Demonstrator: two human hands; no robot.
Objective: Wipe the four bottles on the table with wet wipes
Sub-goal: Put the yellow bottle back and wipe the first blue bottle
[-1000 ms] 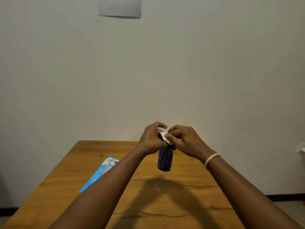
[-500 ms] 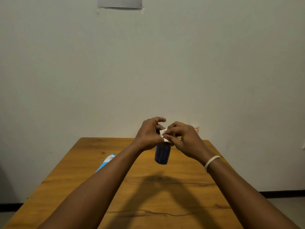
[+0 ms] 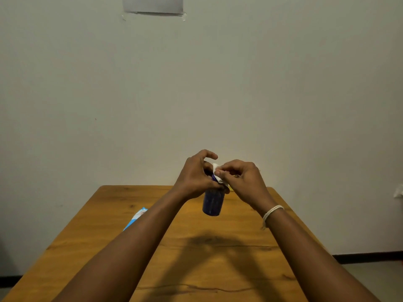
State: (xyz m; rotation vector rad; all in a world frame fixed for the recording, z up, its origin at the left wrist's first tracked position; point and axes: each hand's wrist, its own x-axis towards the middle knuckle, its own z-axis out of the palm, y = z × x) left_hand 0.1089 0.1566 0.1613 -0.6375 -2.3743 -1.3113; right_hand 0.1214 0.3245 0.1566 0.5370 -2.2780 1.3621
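Bottle (image 3: 213, 202) raised slightly, upright, cap up

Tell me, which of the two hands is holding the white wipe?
The right hand, the one with the pale wristband, pinches the white wipe. The left hand grips the dark blue bottle.

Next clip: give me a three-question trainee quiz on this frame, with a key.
1. Which hand grips the dark blue bottle?
2. True or false: the bottle stands on the wooden table.
3. The white wet wipe is pressed to the bottle's: A) base B) top C) middle

Key:
1. The left hand; the right hand pinches the wipe.
2. False, it is held above the table.
3. B
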